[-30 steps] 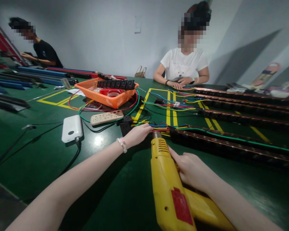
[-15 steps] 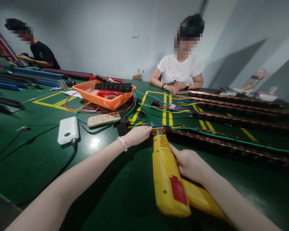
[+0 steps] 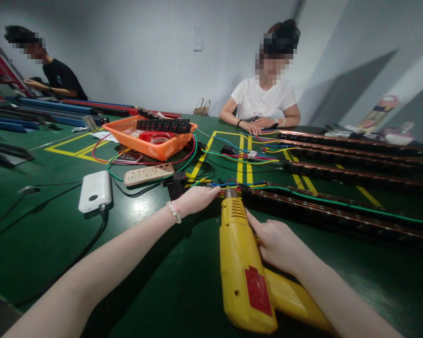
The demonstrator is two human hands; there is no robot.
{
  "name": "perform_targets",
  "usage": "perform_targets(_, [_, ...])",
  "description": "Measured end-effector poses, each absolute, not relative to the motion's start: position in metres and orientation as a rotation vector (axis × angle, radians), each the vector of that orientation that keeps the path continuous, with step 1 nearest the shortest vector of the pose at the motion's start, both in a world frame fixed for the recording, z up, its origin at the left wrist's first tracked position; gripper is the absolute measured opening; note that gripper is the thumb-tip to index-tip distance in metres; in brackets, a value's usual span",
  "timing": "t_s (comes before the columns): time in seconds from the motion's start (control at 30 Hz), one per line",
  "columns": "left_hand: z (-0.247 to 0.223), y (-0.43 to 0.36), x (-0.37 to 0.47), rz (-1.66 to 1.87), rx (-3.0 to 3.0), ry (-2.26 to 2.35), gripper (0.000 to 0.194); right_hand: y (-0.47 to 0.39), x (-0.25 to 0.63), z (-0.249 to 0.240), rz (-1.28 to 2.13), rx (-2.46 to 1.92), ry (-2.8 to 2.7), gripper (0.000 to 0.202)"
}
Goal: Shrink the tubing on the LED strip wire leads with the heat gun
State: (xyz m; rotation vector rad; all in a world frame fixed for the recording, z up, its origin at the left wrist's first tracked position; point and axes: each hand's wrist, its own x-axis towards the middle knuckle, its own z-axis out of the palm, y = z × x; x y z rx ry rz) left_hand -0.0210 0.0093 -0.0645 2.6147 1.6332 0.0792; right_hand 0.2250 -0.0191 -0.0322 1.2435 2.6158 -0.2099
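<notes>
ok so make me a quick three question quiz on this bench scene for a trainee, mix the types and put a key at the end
1. Open question: What tool is in the person's right grip?
2. True or false: The orange basket stands farther from the person than the white device with the cable plugged in.
3. Fill the gap: The fingertips of the left grip are at the coloured ____.

Key:
1. A yellow heat gun.
2. True.
3. Wires.
</notes>
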Motion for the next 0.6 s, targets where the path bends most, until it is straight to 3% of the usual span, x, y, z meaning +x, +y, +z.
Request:
perform_targets(0.13, [-0.070, 0.010, -0.022, 0.143, 2.572, 1.695, 0.037, -0.019, 0.220, -0.029, -0.216, 1.221, 2.581, 0.068])
perform_targets(0.6, [-0.067, 0.011, -0.018, 0.139, 2.426, 1.783, 0.034, -0.016, 0.205, -0.026, -0.209, 1.178, 2.624, 0.065])
